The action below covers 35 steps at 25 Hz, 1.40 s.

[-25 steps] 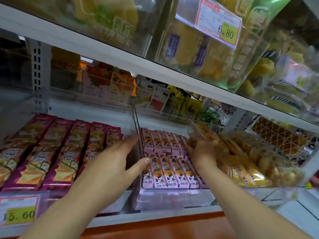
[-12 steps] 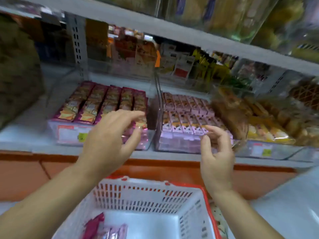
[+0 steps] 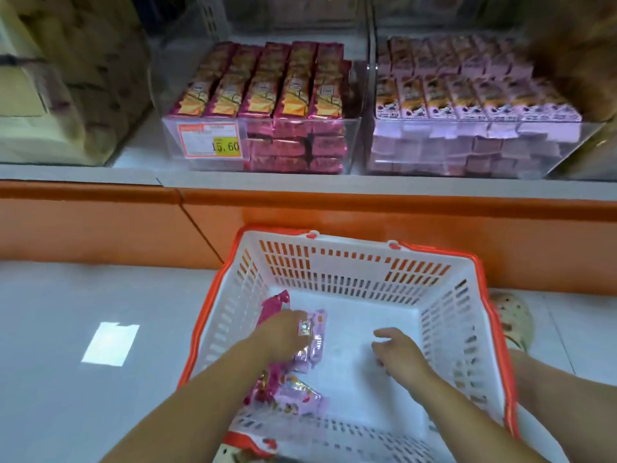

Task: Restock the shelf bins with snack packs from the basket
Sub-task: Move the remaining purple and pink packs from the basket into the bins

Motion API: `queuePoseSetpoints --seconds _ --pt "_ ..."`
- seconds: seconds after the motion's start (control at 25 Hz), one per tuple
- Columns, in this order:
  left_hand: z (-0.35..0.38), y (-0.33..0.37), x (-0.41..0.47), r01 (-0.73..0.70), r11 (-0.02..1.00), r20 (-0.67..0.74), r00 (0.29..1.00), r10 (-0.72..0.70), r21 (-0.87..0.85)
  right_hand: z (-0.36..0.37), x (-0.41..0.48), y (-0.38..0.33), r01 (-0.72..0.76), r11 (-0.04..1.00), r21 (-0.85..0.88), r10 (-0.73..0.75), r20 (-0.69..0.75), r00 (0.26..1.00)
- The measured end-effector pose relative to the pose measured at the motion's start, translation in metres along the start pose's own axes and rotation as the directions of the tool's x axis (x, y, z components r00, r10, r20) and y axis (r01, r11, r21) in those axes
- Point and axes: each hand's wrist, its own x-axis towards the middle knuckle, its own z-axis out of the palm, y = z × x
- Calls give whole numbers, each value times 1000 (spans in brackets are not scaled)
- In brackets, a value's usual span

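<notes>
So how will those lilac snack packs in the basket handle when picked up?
Probably light: the left hand curls over a couple of lilac packs at once. Likely slippery, since the film wrappers glint. Flat, so they should slide, not roll, in the basket.

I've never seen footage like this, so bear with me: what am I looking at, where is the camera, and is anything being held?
There is no machine here. A person works with bare hands, and the single camera sits on their head, looking down. The left hand curls its fingers round lilac snack packs inside a white basket with an orange rim. The right hand hangs relaxed beside it and holds nothing. A dark pink pack lies there too. On the shelf above stand a magenta-pack bin and a lilac-pack bin, both clear.
</notes>
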Motion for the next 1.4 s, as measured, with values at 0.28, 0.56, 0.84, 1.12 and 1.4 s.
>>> queuePoseSetpoints --seconds 0.28,0.56,0.84,1.12,1.4 --pt "63 -5 65 218 976 -53 975 -217 20 4 20 18 -150 981 124 147 31 989" --pt "96 17 75 220 974 -31 975 -218 55 4 25 35 -251 932 261 255 18 967" --pt "108 40 71 157 987 42 986 -159 37 3 28 40 -229 930 288 227 42 973" --pt "83 53 30 -84 977 -187 981 47 -197 -5 14 13 -62 783 618 53 33 998" --pt "57 62 -26 -133 803 -166 985 44 -581 -12 -25 -11 86 761 643 -137 30 990"
